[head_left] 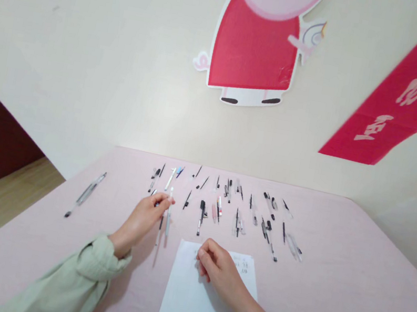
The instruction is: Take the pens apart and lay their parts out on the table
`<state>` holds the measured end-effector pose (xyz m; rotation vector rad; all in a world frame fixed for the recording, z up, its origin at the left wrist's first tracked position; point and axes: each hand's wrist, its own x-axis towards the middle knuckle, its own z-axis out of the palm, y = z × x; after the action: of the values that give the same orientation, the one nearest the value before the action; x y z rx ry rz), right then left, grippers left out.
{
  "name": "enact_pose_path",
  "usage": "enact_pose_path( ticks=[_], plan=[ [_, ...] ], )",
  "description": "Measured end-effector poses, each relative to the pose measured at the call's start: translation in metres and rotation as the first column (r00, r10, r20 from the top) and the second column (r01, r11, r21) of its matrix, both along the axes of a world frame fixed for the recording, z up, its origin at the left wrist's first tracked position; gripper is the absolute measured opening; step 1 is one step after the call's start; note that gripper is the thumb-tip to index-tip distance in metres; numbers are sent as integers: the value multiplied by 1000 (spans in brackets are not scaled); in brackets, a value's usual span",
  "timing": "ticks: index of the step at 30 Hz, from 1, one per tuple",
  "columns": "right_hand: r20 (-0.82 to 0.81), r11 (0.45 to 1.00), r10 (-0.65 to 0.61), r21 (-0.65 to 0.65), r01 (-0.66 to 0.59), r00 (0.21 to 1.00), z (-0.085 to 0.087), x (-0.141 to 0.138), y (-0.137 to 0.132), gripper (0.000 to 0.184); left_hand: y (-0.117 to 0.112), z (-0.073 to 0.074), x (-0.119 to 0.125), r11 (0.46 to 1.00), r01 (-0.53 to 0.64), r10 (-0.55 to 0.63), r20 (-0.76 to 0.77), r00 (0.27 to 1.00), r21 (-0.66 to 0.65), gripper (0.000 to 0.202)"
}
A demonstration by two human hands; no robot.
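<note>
My left hand is closed, with thumb and forefinger pinching a slim whitish pen barrel that points down over the pink cloth. Just below those fingers, a thin dark pen refill shows; whether the hand touches it I cannot tell. My right hand is curled shut above the top part of a white paper sheet. Its inner fingers are hidden, so anything small inside cannot be made out. Some handwriting marks the paper beside that hand.
Several pen parts, caps and refills lie in loose rows across the pink tablecloth, including a black-capped pen. Clear pen barrels lie apart at the left. Behind the table rises a wall with a cartoon cutout and a red banner.
</note>
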<state>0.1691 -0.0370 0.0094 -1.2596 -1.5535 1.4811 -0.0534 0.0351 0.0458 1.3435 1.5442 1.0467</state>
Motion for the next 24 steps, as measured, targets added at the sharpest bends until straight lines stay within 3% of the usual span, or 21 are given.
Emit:
enact_pose_path(
  ticks=[2,5,7,13,18,24],
  plan=[
    [10,1000,10,4,-10,1000,-1,0,0,20,23,1,-37,999,-19,30,-346,938,38,33],
    [15,1000,21,7,-21,1000,0,-1,0,17,51,-2,-82,997,-78,78,-492,867,21,27],
    [10,1000,28,11,-28,1000,1,-1,0,17,64,-8,-99,993,-113,106,-559,822,22,28],
    [3,999,44,3,-44,999,3,-1,1,16,72,-33,-106,984,-120,177,-651,738,131,16],
    [16,999,44,-6,-44,999,2,0,1,14,63,-43,-109,977,-96,200,-661,723,190,36],
    [31,999,39,-3,-39,999,-1,1,2,14,48,-49,-118,972,-129,227,-669,707,195,47]
  ],
)
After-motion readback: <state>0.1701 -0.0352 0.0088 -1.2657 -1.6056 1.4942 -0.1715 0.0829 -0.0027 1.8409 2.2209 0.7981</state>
